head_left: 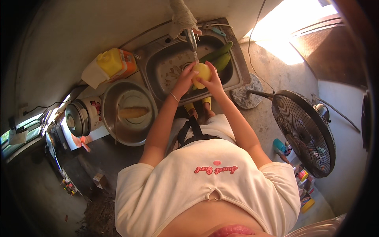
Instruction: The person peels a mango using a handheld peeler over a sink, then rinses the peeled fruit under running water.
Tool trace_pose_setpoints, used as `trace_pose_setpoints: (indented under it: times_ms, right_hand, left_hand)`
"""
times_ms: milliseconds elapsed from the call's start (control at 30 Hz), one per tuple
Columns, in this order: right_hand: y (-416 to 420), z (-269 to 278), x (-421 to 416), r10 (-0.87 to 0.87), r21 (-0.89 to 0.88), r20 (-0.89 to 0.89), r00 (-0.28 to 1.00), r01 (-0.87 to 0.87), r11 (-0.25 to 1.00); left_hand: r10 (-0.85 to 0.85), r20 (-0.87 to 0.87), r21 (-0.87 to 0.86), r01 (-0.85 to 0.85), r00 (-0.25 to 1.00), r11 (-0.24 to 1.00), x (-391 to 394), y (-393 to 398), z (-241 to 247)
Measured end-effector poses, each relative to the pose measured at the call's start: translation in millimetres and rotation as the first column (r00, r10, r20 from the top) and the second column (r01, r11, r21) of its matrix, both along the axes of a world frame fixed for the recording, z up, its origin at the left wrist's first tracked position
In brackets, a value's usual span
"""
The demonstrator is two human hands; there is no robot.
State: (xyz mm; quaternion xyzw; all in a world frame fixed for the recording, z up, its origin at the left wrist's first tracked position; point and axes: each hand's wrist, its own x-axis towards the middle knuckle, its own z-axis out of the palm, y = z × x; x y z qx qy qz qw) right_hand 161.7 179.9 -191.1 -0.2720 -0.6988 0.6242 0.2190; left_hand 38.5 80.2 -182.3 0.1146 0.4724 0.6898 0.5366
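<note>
My left hand (pixel 184 80) and my right hand (pixel 213 80) hold a peeled yellow potato-like vegetable (pixel 202 75) between them, one on each side. Water runs onto it from the metal faucet (pixel 191 40), whose upper part is wrapped in cloth. Below my hands is a stainless steel sink (pixel 157 71) with brown scraps on its bottom. Long green vegetables (pixel 217 53), perhaps cucumbers or gourds, lie at the sink's right side, partly hidden behind my right hand.
Left of the sink stands a large metal basin (pixel 108 118) holding a long brownish root vegetable (pixel 133 112) and a thin stick. A yellow jug (pixel 111 62) is behind it. Stacked pots (pixel 80 118) sit farther left. A black standing fan (pixel 303 133) is at the right.
</note>
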Motion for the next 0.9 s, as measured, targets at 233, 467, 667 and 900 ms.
trace_pose_setpoints:
  times_ms: [233,467,667,900]
  right_hand:
    - [-1,1,0,-0.012,0.072,0.028,1.0,0.01,0.997]
    - [-1,2,2,0.001,0.102,0.044,0.999,-0.005,0.995]
    - [4,3,4,0.003,0.068,0.02,1.0,-0.004,0.998]
    - [4,6,3,0.002,0.043,0.069,0.998,-0.005,0.999]
  left_hand:
    - [0.024,-0.014,0.022,-0.024,1.0,0.999,1,4,-5]
    - [0.036,0.041,-0.002,-0.036,0.999,0.999,3,4,0]
    - [0.02,-0.029,0.009,-0.02,0.999,1.0,6,4,1]
    - [-0.006,-0.018,0.018,0.007,1.0,1.0,2,4,-3]
